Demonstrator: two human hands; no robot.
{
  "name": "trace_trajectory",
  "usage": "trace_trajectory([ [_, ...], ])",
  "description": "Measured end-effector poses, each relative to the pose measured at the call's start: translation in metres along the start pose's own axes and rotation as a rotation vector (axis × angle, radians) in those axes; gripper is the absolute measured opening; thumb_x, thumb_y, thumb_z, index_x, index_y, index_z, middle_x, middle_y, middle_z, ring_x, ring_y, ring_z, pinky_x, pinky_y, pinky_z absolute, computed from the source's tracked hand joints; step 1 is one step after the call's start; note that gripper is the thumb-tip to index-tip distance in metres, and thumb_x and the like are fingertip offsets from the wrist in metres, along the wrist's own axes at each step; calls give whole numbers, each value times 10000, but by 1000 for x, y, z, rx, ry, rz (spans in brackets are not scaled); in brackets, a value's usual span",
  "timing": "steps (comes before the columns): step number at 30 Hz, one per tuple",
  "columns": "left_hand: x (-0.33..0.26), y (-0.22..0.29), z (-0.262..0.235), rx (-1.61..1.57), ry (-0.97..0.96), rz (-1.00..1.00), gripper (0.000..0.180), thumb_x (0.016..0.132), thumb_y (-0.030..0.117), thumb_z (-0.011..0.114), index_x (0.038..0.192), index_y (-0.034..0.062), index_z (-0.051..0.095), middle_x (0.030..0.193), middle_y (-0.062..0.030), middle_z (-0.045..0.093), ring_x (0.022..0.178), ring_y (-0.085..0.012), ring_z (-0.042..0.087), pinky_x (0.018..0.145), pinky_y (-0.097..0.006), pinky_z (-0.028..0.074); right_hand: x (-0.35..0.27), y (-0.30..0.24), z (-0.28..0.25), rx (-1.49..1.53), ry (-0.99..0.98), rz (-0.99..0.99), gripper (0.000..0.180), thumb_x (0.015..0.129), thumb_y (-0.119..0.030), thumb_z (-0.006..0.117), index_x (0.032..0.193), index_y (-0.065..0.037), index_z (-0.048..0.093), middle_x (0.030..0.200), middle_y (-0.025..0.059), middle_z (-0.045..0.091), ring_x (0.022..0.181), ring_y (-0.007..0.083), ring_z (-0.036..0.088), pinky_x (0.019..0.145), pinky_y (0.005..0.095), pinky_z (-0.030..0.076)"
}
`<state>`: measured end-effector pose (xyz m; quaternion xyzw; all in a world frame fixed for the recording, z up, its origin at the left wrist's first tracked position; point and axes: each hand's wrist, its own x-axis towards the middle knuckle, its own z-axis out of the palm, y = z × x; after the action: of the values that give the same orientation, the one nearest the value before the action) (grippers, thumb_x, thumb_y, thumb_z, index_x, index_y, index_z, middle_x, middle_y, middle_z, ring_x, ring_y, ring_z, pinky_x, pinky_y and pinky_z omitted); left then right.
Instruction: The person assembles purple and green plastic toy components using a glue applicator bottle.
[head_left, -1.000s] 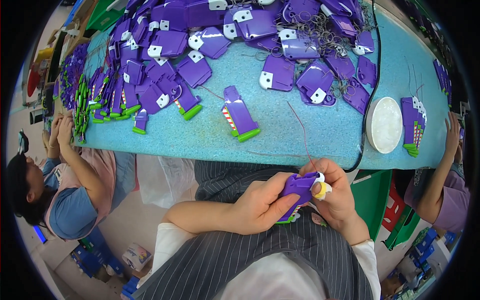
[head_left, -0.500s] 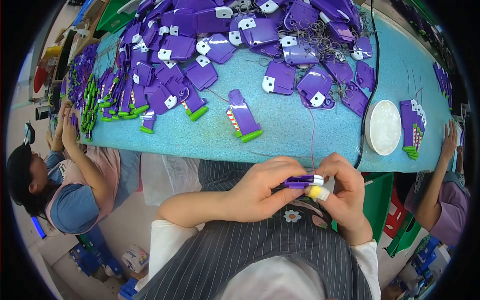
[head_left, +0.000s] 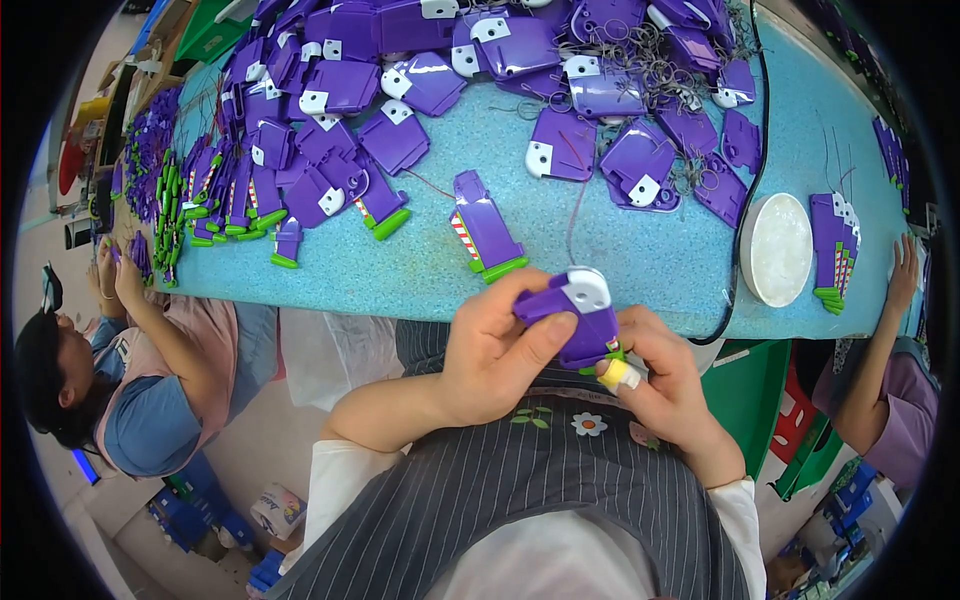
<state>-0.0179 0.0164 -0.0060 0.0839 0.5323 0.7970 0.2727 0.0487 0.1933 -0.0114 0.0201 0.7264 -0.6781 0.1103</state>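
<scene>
In front of my apron I hold a purple plastic toy part (head_left: pixel 590 328) with a white two-holed corner facing up and a bit of green at its lower end. My left hand (head_left: pixel 500 350) grips its left side, thumb on the face. Fingers of my right hand (head_left: pixel 660 375) pinch the lower right end, near the green; a yellow-and-white wrap (head_left: pixel 618 375) covers the thumb tip. A thin reddish wire (head_left: pixel 572 225) rises from the part toward the table. Just beyond my left hand lies a purple wing-like piece (head_left: pixel 483 228) with red-and-white stripes and a green end.
Purple parts with white corners (head_left: pixel 340 87) heap across the blue table (head_left: pixel 420 270). Wire rings (head_left: pixel 645 75) tangle among them. A black cable (head_left: pixel 762 130), a white round dish (head_left: pixel 778 250) and stacked striped pieces (head_left: pixel 835 245) are at right. People work on both sides (head_left: pixel 160 370).
The purple part has turned from edge-on to show its face and white corner. My left hand has risen slightly; my right fingers have shifted to its lower end.
</scene>
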Motion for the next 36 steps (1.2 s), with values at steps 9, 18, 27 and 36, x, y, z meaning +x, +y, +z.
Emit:
trace_trajectory([
  [9,-11,-16,3,275,-70,152,203,881,93,560,1021,-36,489,914,-104,560,824,-175,534,750,-302,437,-3,-12,-2,-147,-88,-114,187,808,-73,590,957,28,539,865,142,542,794,273,545,697,329,432],
  [18,63,33,-15,1399,-180,561,542,687,58,698,1158,-14,440,1222,-222,464,1124,-398,455,951,-434,376,-39,-33,-77,-241,829,-425,395,906,-167,551,1200,66,430,1077,117,547,970,169,536,862,291,421],
  [27,93,36,-47,1662,-289,823,321,716,-46,581,1034,-56,545,1010,-196,597,869,-327,595,717,-363,506,-7,20,-207,-1179,871,-70,363,791,-48,640,1141,19,567,1002,100,593,998,208,553,851,320,442],
  [36,36,52,-26,386,-523,-186,220,876,-39,464,1061,-70,579,893,-155,636,723,-198,673,627,-292,538,3,-48,-75,-457,205,-345,709,641,-305,791,1210,3,502,1255,189,446,1120,310,465,934,408,377],
])
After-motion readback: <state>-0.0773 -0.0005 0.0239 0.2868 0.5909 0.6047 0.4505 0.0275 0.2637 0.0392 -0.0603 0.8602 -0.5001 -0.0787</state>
